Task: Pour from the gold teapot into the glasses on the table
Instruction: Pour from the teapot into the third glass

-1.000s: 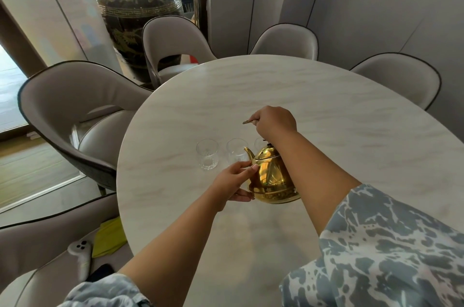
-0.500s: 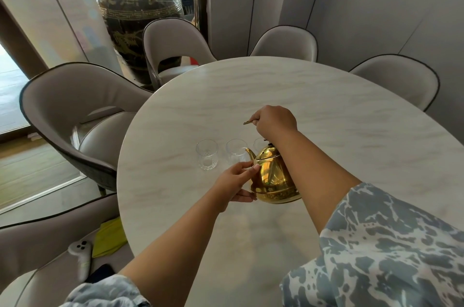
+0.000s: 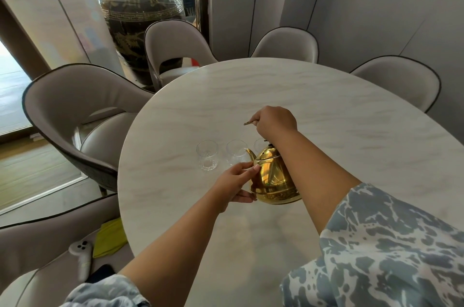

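Barely anything differs from the frame a second ago: the gold teapot (image 3: 272, 178) sits at the same spot near the middle of the counter (image 3: 313, 106), with both hands placed as before.

Counted: one teapot, three clear glasses, two hands, and five chairs around the counter. The glasses stand in a row running from 9 to 3 o'clock: the left glass (image 3: 207, 158) stands free, the middle glass (image 3: 236, 152) sits just beyond the spout tip, and the far-right glass (image 3: 259, 144) is mostly hidden behind the pot and wrist.

The teapot stands just at 4 o'clock of the middle glass, its body leaning slightly. Its spout (image 3: 250, 155) points toward 10 o'clock, at the middle glass, so the pot's long axis runs from 10 to 4 o'clock.

The right hand (image 3: 275, 122) hangs above the pot, its grip closed around the thin handle (image 3: 249, 123), whose end pokes out toward 9 o'clock. The left hand (image 3: 234, 185) is at the pot's 9 o'clock side, its grip partly open, with fingertips (image 3: 256, 168) touching the gold wall below the spout and thumb near the base.
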Available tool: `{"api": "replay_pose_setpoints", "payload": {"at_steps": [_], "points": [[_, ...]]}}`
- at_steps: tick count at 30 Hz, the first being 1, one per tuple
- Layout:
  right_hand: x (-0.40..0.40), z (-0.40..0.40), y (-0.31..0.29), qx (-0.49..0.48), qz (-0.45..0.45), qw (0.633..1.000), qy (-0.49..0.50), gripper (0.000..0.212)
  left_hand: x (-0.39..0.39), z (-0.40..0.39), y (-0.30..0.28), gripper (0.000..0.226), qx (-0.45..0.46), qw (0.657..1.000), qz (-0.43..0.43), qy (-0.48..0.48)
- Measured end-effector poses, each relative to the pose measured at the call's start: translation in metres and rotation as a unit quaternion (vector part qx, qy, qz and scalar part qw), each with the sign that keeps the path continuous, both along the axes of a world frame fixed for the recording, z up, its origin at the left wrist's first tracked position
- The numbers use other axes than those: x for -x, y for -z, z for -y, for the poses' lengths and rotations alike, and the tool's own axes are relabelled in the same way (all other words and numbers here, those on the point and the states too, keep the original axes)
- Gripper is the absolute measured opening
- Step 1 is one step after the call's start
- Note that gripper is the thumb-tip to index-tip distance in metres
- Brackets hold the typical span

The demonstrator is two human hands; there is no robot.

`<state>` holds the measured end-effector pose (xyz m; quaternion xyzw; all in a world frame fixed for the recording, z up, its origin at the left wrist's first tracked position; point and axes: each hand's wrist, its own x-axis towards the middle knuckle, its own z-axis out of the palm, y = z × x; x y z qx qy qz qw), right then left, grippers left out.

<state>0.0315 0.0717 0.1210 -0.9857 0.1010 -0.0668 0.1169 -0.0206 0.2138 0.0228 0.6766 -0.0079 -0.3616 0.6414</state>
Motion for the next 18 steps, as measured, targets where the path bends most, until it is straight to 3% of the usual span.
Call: {"api": "replay_pose_setpoints", "payload": {"at_steps": [18], "points": [[0.0003,-0.0022,0.0015,-0.003,-0.002,1.0,0.006,0.027,-0.0028,-0.0019,0.0041,0.058,0.0,1.0,0.0,0.0]]}}
